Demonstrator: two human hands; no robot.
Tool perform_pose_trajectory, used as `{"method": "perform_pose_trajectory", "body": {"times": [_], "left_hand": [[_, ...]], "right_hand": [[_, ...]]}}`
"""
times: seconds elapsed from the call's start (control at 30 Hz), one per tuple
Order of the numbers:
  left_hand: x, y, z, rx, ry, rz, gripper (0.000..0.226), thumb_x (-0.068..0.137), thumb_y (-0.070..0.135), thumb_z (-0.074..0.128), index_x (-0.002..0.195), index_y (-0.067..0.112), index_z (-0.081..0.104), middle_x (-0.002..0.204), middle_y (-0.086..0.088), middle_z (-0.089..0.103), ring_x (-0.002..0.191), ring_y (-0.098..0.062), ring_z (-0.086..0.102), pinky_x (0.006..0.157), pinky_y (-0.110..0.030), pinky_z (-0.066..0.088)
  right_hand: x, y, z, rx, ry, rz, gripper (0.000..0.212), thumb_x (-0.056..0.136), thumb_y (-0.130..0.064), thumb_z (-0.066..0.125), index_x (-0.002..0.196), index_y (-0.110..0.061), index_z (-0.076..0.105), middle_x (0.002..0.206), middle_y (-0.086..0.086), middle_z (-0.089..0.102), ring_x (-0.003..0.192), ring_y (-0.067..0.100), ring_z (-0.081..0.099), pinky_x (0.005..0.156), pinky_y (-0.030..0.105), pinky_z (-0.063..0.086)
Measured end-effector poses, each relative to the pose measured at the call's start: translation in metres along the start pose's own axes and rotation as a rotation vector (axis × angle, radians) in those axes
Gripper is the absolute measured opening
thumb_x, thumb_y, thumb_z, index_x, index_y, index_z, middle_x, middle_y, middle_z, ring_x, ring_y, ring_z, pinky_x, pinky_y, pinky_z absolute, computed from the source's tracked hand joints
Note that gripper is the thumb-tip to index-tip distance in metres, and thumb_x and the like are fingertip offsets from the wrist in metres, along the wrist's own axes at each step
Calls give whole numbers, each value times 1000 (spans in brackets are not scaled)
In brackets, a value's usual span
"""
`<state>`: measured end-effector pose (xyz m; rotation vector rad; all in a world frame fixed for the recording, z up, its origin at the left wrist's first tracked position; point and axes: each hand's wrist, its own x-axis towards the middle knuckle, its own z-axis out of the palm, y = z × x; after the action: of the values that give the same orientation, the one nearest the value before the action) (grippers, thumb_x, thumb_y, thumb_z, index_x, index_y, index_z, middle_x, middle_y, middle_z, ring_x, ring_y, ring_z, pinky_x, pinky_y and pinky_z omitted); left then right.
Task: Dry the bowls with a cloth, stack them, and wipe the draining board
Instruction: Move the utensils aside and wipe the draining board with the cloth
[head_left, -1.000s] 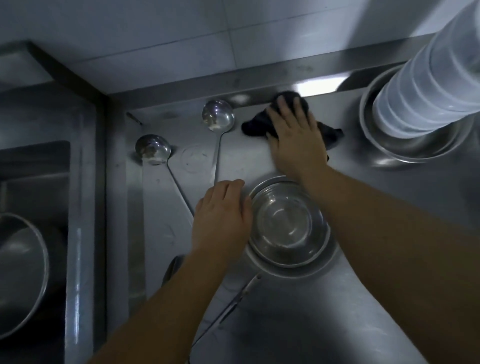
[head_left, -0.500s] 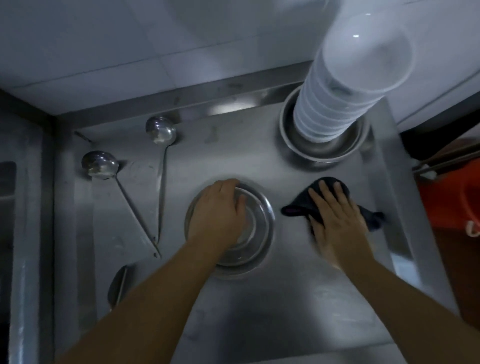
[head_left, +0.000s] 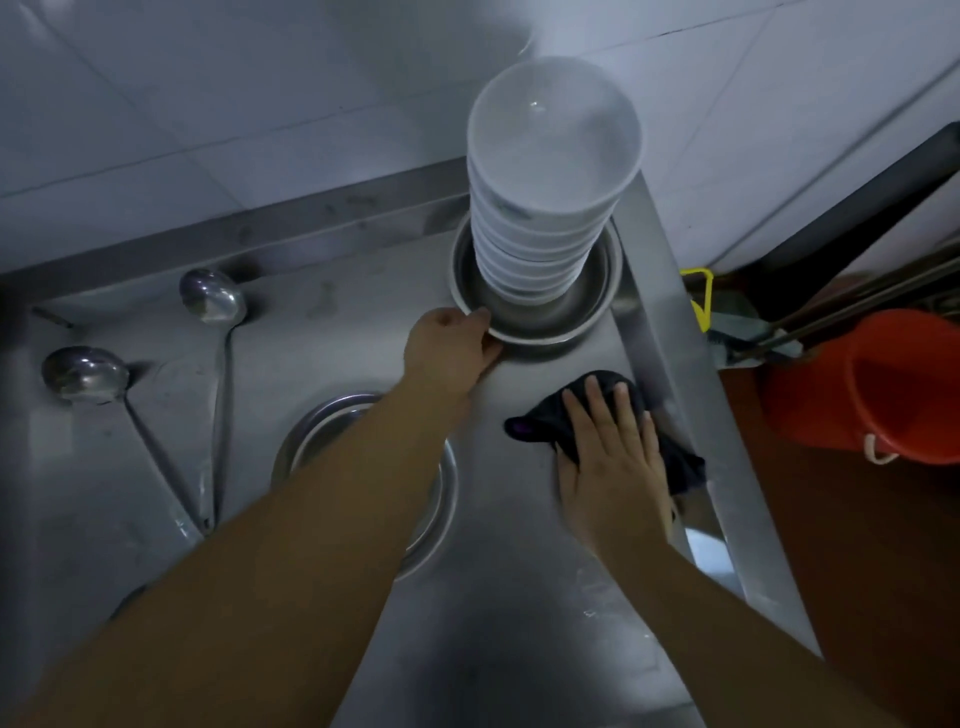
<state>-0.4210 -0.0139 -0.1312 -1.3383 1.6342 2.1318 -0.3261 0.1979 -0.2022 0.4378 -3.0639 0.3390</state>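
Left hand (head_left: 451, 349): pinches the metal bowl (head_left: 540, 332) rim, steadying the white stack (head_left: 545, 208).
Right hand (head_left: 613, 457): fingers flat, pressing cloth (head_left: 535, 423) to wipe the board (head_left: 519, 623).

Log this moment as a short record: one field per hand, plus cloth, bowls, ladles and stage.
left hand: grips the rim of the metal basin
right hand: flat on the cloth, fingers straight
cloth: dark, on the draining board near its right edge
white bowls: tall stack standing in the basin
metal bowls: nested, partly hidden under the left forearm
ladles: two, lying at left
stage: wiping the board
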Motion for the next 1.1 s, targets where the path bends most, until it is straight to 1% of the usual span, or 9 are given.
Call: {"method": "perform_pose_trajectory", "body": {"times": [0.07,0.2,0.3,0.5,0.6,0.7,0.9,1.0,1.1], "left_hand": [[3,3,3,-47,55,-2,14,96,4,71,88,3,59,104,-22,70,107,-39,73,79,-41,67],[5,11,-3,-17,69,6,15,95,-3,67,85,3,57,104,-22,68,102,-37,74,80,-46,67],[8,16,-21,4,100,8,9,97,-3,66,94,2,59,109,-26,68,96,-35,76,65,-33,66],[16,18,-83,208,203,83,30,93,3,69,65,9,57,77,-21,67,80,-38,76,65,-37,65],[16,24,-118,325,267,86,21,85,15,72,64,16,66,79,-20,74,90,-46,77,78,-55,66],[20,29,-148,331,281,69,7,88,15,70,82,12,69,95,-26,76,97,-46,76,89,-63,62],[22,33,-177,268,303,56,7,96,6,66,90,5,66,112,-36,70,112,-51,70,100,-63,58],[21,33,-181,233,308,49,3,98,7,67,98,4,68,113,-32,72,111,-46,72,101,-59,58],[20,30,-184,155,290,42,11,97,7,68,107,3,69,111,-28,74,107,-41,75,97,-54,61]], "right_hand": [[0,1,2,-7,2,-4,67,100,-37,54,163,-24,36,173,2,27,163,27,15,131,50,13],[-1,3,3,-8,-13,-10,65,101,-38,46,164,-25,32,174,0,23,163,25,10,132,49,10],[-1,3,2,-15,-13,-7,66,101,-37,48,164,-24,34,174,1,24,163,26,12,131,50,13],[0,1,-2,-13,-19,-12,64,102,-37,46,163,-23,37,173,2,26,162,29,17,130,53,19],[0,-1,-3,-15,-27,-5,62,102,-36,49,162,-21,40,172,3,28,161,30,20,129,53,20],[0,-2,-6,-13,-34,1,61,103,-37,48,161,-20,42,171,6,31,160,31,22,128,55,23],[35,-11,-15,-26,-82,-77,61,102,-37,47,159,-17,44,170,9,34,159,35,26,128,56,22],[103,-22,-19,-6,-100,-73,59,103,-35,48,159,-17,45,170,9,34,158,36,26,128,55,21],[182,-37,-16,51,-120,19,60,107,-37,46,164,-20,34,175,6,22,161,34,15,130,52,11]]}}
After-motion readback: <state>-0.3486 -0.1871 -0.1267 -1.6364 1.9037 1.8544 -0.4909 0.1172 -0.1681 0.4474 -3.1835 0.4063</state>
